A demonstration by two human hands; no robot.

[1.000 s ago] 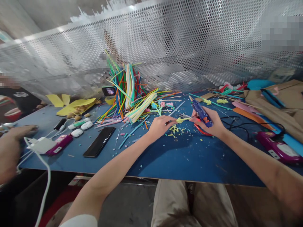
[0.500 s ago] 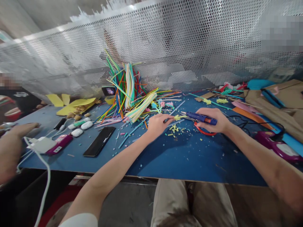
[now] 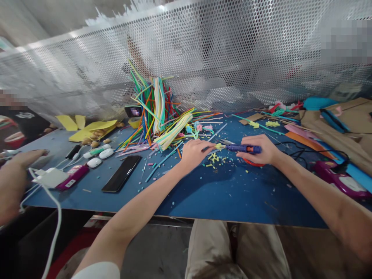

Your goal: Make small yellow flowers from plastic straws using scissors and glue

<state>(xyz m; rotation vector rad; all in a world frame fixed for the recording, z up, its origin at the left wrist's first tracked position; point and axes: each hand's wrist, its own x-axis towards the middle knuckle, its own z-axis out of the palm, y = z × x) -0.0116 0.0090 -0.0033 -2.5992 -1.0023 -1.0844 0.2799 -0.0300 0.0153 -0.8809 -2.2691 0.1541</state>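
Note:
My left hand (image 3: 195, 155) pinches a small yellow pipe-cleaner piece (image 3: 219, 146) between thumb and fingertips, a little above the table. Wrapped round a blue glue gun (image 3: 242, 148) with an orange part is my right hand (image 3: 260, 149). Its nozzle points left and meets or nearly meets the yellow piece; actual contact is too small to tell. Scissors with red handles (image 3: 253, 162) lie partly hidden beneath the right hand. Short yellow cuttings (image 3: 214, 158) are scattered on the blue tabletop (image 3: 232, 197) below the hands.
Bundled colourful pipe cleaners (image 3: 159, 104) stand and lie at the back centre. A black phone (image 3: 122, 174) rests left of my forearm. Cables, a white charger (image 3: 54, 177) and another person's arm (image 3: 17, 174) are further left. Cardboard (image 3: 345, 116) and a purple device (image 3: 338, 180) occupy the right.
The glue gun has swung to a more level pose and its nozzle has come down onto or close by the yellow piece. My left hand stays almost in place.

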